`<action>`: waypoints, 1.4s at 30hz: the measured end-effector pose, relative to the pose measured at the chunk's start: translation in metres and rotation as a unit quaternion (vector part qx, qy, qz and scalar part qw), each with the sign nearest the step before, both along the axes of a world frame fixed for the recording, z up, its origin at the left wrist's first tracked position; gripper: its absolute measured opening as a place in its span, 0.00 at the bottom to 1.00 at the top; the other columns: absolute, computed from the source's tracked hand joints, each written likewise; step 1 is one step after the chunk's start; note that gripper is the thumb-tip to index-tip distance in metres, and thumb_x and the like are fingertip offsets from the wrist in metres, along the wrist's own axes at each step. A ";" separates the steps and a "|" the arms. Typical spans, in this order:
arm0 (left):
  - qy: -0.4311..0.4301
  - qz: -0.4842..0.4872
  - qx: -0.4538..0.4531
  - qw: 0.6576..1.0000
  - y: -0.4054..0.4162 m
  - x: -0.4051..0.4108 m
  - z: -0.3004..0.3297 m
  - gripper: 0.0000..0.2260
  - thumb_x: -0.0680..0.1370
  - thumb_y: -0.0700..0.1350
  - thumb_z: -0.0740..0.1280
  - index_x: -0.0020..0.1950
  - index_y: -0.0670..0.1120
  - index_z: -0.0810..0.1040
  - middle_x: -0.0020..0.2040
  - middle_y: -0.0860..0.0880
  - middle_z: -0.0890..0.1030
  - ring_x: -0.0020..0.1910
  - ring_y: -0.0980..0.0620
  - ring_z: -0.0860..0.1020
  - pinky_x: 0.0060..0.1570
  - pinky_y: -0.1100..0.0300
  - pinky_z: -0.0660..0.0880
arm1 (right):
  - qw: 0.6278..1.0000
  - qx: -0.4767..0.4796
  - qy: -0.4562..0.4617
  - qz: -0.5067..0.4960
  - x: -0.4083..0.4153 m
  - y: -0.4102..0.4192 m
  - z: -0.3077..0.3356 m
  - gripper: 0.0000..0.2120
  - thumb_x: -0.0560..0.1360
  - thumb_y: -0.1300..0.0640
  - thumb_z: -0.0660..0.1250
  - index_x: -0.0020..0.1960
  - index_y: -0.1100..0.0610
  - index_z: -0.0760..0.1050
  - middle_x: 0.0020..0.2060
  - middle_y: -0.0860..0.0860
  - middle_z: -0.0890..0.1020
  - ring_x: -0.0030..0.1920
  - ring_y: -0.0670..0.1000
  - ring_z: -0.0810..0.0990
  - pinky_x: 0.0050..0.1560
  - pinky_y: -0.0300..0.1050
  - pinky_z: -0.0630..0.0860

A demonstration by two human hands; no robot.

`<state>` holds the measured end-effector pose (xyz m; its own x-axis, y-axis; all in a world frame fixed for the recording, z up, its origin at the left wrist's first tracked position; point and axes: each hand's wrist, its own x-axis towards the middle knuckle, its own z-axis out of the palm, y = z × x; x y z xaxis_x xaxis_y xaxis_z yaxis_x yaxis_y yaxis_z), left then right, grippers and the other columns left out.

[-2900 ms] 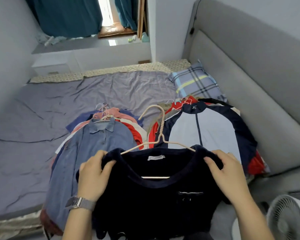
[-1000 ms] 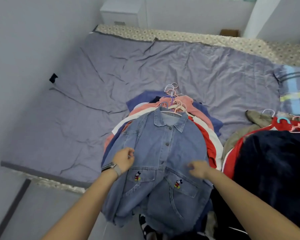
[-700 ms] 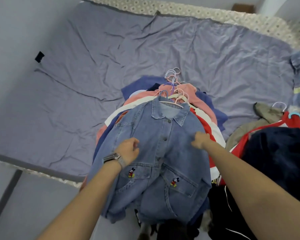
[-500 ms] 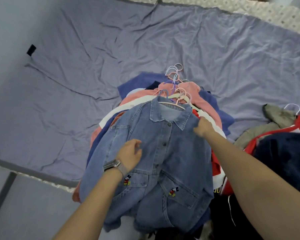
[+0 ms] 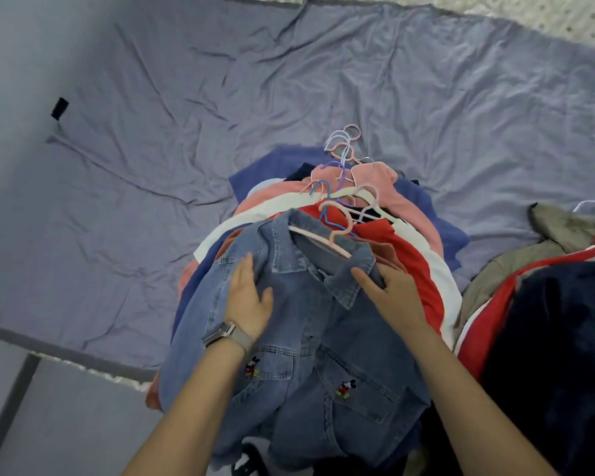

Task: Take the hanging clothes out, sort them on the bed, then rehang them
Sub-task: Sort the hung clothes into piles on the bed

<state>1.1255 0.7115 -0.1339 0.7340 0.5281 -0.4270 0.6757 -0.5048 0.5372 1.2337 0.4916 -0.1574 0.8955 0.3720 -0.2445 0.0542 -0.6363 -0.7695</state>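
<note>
A blue denim jacket (image 5: 310, 338) with small cartoon mice on its pockets tops the left clothes pile on the bed, still on its pink hanger (image 5: 337, 235). My left hand (image 5: 248, 297), wearing a watch, lies flat on the jacket's left shoulder with fingers straight. My right hand (image 5: 389, 290) grips the denim just under the right collar point. Below the jacket lie a red shirt (image 5: 409, 262), white and pink tops and a blue garment, with their hanger hooks (image 5: 344, 146) fanned out beyond the collars.
A second pile at the right has a dark navy garment (image 5: 564, 338) on top, with red and olive pieces (image 5: 557, 228) under it. Wrinkled lilac sheet (image 5: 152, 166) covers the bed beyond and to the left. Grey floor (image 5: 66, 424) shows at the lower left.
The navy top now lies on the right pile. Both hands moved up the denim jacket to its shoulders and collar, and the collar has shifted toward me, uncovering the red shirt.
</note>
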 end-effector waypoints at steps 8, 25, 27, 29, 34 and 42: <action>-0.108 -0.179 0.065 0.976 0.013 -0.022 0.102 0.24 0.67 0.63 0.61 0.60 0.57 0.72 0.57 0.55 0.77 0.60 0.50 0.73 0.57 0.53 0.62 | 0.995 0.097 0.019 0.005 -0.083 -0.051 0.125 0.24 0.71 0.46 0.67 0.27 0.53 0.57 0.23 0.46 0.59 0.26 0.43 0.59 0.28 0.35 0.57; -0.266 -0.189 -0.031 0.945 0.015 -0.301 0.247 0.05 0.67 0.59 0.63 0.42 0.66 0.71 0.40 0.63 0.79 0.50 0.52 0.79 0.59 0.46 0.70 | 0.983 -0.005 -0.112 -0.144 -0.397 -0.051 0.265 0.05 0.73 0.47 0.68 0.40 0.46 0.78 0.37 0.43 0.81 0.41 0.42 0.75 0.44 0.35 0.70; -0.265 -0.209 -0.039 0.941 0.001 -0.312 0.251 0.05 0.67 0.59 0.64 0.42 0.65 0.72 0.39 0.62 0.79 0.48 0.52 0.79 0.57 0.48 0.71 | 0.981 -0.037 -0.106 -0.157 -0.421 -0.068 0.260 0.07 0.75 0.46 0.64 0.42 0.47 0.76 0.38 0.44 0.80 0.42 0.44 0.73 0.47 0.41 0.71; -0.260 -0.237 -0.036 0.935 -0.022 -0.319 0.257 0.06 0.69 0.56 0.68 0.43 0.63 0.73 0.39 0.61 0.79 0.49 0.52 0.78 0.56 0.52 0.70 | 0.978 -0.050 -0.113 -0.167 -0.440 -0.089 0.262 0.07 0.77 0.46 0.61 0.41 0.45 0.73 0.38 0.42 0.78 0.43 0.43 0.73 0.46 0.43 0.72; -0.271 -0.328 -0.028 0.904 -0.103 -0.310 0.270 0.15 0.66 0.64 0.60 0.50 0.62 0.73 0.45 0.58 0.81 0.52 0.53 0.78 0.57 0.51 0.68 | 0.954 -0.055 -0.144 -0.256 -0.473 -0.160 0.273 0.08 0.77 0.51 0.62 0.40 0.42 0.69 0.38 0.40 0.76 0.44 0.43 0.71 0.44 0.40 0.67; -0.261 -0.312 -0.153 0.900 -0.272 -0.278 0.277 0.13 0.66 0.59 0.66 0.48 0.59 0.76 0.44 0.60 0.82 0.50 0.56 0.79 0.58 0.51 0.72 | 0.921 -0.124 -0.190 -0.317 -0.459 -0.321 0.304 0.05 0.79 0.56 0.58 0.52 0.53 0.72 0.49 0.45 0.77 0.52 0.50 0.68 0.56 0.47 0.60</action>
